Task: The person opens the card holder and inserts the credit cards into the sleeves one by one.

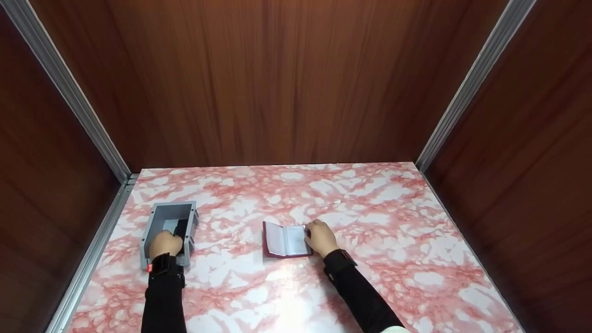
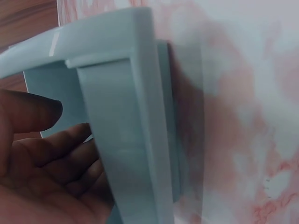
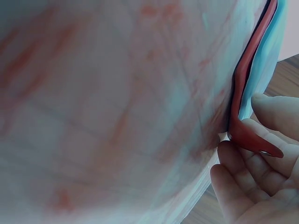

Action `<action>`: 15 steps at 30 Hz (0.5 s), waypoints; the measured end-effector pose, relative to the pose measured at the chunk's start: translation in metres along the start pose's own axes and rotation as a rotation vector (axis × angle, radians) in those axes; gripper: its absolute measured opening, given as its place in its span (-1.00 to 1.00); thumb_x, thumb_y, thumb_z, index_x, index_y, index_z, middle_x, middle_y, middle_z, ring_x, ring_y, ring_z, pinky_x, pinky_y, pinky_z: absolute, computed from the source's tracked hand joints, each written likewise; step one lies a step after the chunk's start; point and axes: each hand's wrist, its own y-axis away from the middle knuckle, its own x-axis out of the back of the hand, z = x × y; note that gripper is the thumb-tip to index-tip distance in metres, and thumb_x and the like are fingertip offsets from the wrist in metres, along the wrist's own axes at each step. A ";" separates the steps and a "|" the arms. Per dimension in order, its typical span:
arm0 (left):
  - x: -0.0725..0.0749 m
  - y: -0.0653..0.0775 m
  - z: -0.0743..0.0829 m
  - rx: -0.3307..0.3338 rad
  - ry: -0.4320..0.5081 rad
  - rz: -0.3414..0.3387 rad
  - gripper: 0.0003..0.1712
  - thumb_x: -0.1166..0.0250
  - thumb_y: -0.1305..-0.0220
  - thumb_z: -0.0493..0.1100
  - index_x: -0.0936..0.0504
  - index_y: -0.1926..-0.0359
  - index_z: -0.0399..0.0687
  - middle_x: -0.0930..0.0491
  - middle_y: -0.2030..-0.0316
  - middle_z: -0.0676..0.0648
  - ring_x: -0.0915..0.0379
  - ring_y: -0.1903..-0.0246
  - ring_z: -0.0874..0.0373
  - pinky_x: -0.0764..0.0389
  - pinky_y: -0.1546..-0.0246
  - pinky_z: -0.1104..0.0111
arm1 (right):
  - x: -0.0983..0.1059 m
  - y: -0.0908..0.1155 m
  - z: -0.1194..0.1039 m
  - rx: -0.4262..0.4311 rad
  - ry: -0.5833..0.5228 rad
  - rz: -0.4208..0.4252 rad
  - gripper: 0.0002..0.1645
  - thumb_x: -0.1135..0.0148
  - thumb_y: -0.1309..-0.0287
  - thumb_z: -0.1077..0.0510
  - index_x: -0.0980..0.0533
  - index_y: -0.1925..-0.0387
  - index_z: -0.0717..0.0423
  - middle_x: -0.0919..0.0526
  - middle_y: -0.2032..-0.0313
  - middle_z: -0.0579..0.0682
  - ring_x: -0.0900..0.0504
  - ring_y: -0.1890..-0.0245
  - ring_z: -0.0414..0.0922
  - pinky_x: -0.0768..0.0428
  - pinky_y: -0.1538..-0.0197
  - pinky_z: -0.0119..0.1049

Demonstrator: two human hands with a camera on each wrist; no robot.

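Observation:
A small notebook (image 1: pixel 296 240) with a dark red cover lies open on the table, its pale pages facing up. At its right edge, my right hand (image 1: pixel 321 237) holds the cover between thumb and fingers. In the right wrist view, the bent red cover (image 3: pixel 252 140) shows between the thumb (image 3: pixel 275 109) and the fingers. My left hand (image 1: pixel 165 243) reaches down into a grey bin (image 1: pixel 193 210), beside a black object (image 1: pixel 181 227) partly hidden by the hand. The left wrist view shows its thumb and loosely bent fingers apart, with the fingertips behind the bin's wall (image 2: pixel 117 112).
The table (image 1: pixel 379 208) has a red and white marbled top. Brown wood panels (image 1: pixel 259 83) stand at the back and on both sides, with metal posts (image 1: pixel 88 106) in the corners. A small red spot (image 1: pixel 149 268) shows at the bin's near left corner.

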 end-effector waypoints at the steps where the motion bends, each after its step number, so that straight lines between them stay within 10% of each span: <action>1: 0.000 0.000 -0.001 0.003 0.004 -0.011 -0.74 0.06 -0.30 -0.28 -0.44 0.39 -0.43 -0.48 0.43 -0.40 -0.43 0.42 -0.27 -0.43 0.24 -0.08 | 0.000 0.000 0.000 0.002 -0.001 0.001 -0.85 -0.43 0.01 0.28 -0.62 0.36 0.23 -0.58 0.33 0.11 -0.60 0.28 0.12 -0.58 0.14 -0.04; 15: -0.005 -0.005 -0.005 0.020 0.044 -0.056 -0.67 0.10 -0.22 -0.28 -0.49 0.25 -0.50 -0.54 0.25 -0.48 -0.47 0.31 -0.30 -0.45 0.15 -0.11 | -0.001 0.000 0.001 0.001 0.013 -0.017 -0.84 -0.44 0.01 0.26 -0.63 0.35 0.22 -0.58 0.32 0.09 -0.60 0.27 0.12 -0.58 0.12 -0.06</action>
